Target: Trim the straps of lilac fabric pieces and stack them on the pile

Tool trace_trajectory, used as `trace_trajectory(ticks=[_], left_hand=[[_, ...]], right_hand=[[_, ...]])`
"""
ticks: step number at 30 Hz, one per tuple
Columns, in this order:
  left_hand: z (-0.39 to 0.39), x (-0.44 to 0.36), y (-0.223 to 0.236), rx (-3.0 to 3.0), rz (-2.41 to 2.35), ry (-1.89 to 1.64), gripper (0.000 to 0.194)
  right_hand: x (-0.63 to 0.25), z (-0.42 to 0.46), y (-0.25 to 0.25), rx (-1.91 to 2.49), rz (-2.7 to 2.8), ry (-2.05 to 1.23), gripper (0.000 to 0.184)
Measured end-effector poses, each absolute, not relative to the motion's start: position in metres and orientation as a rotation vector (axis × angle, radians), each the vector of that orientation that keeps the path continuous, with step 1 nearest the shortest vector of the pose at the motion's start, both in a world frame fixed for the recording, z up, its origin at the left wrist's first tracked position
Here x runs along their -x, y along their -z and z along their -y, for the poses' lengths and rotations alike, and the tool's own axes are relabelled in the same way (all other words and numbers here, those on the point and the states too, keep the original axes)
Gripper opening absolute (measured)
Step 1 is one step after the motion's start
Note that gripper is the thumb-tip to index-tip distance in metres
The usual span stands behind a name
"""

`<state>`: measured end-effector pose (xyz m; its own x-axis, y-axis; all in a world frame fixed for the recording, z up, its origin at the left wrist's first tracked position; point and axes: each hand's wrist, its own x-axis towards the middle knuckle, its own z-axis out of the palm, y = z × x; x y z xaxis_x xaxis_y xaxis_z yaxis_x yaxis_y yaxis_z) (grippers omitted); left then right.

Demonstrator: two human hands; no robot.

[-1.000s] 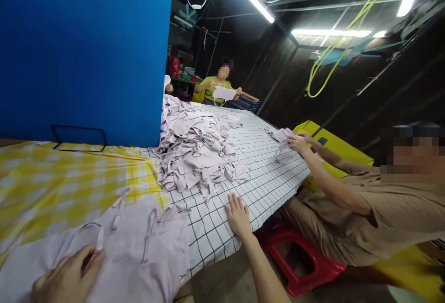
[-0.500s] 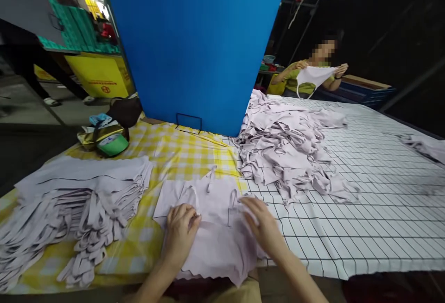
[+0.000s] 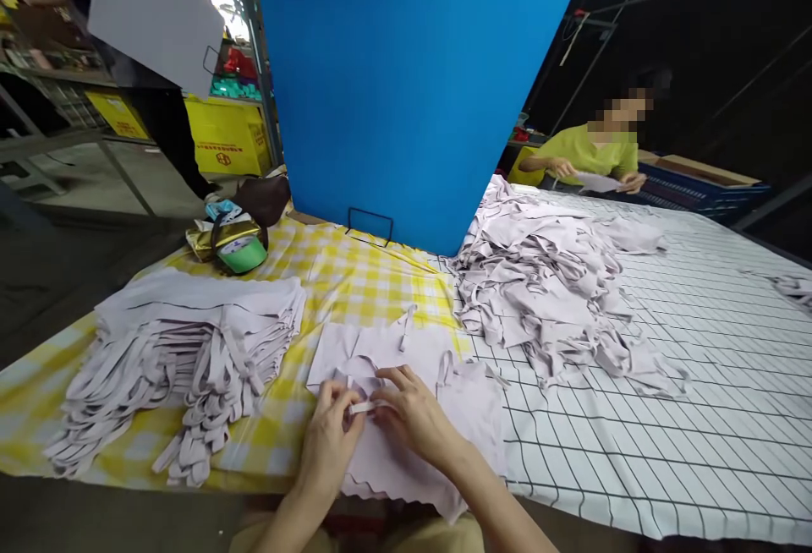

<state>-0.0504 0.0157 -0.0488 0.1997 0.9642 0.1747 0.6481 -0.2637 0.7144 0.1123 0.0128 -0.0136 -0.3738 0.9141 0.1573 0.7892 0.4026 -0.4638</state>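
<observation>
As a narrow strap (image 3: 363,407) is held over the pale cloth garment (image 3: 397,473), all eyes are drawn to the pinch! One end is gripped between the thumb and forefinger of the left hand (image 3: 330,430); the other is met by the bent fingers of the right hand (image 3: 415,409), though whether it is pinched there or merely steadied cannot be told, the tips being partly hidden. Underneath, the garment is spread fairly flat, low in view, laid partly over the yellow checked cloth (image 3: 355,274) and partly over the white checked cloth (image 3: 571,443). It is flanked by a neat stack (image 3: 196,303) of strapped pieces to the left and a loose heap (image 3: 539,265) to the right, neither being touched. Strap handling would be judged the step in hand, and fine work it is: for the next move, a firm pinch and a light touch seem to be called for, with the garment beneath kept undisturbed.
</observation>
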Motion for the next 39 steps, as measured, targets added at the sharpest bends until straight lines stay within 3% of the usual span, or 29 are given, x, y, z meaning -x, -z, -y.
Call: trace_trajectory(ticks=[3,8,10,17,21,25,27,30,35,39], left_hand=[[-0.025,0.048,0.045,-2.018,-1.677,-0.777,0.011],[-0.036,0.039,0.040,-1.986,-1.893,-0.453,0.045],[-0.040,0.037,0.038,-1.953,-1.886,-0.355,0.050],[-0.045,0.046,0.022,-1.956,-1.809,-0.076,0.012],[-0.034,0.039,-0.011,-1.960,-1.716,-0.290,0.009],[-0.018,0.003,-0.061,-1.849,-1.197,-0.436,0.003],[-0.012,-0.025,-0.083,-1.785,-0.944,-0.500,0.003],[-0.007,-0.075,-0.106,-1.799,-0.753,-0.633,0.008],[-0.004,-0.156,-0.118,-1.830,-0.591,-0.864,0.008],[-0.007,-0.213,-0.086,-1.885,-0.605,-1.008,0.025]], right_hand=[[-0.114,-0.004,0.017,1.553,2.137,-0.416,0.022],[-0.116,0.019,0.031,1.647,1.971,-0.406,0.023],[-0.114,0.026,0.036,1.642,1.941,-0.430,0.024],[-0.107,0.039,0.050,1.571,1.848,-0.450,0.029],[-0.115,0.047,0.051,1.459,1.698,-0.488,0.055],[-0.134,0.054,0.032,1.365,1.465,-0.708,0.078],[-0.150,0.057,0.019,1.337,1.283,-0.845,0.060],[-0.185,0.060,0.002,1.333,1.041,-0.911,0.008],[-0.261,0.058,-0.017,1.289,0.729,-0.801,0.021],[-0.321,0.062,-0.009,1.303,0.538,-0.713,0.039]])
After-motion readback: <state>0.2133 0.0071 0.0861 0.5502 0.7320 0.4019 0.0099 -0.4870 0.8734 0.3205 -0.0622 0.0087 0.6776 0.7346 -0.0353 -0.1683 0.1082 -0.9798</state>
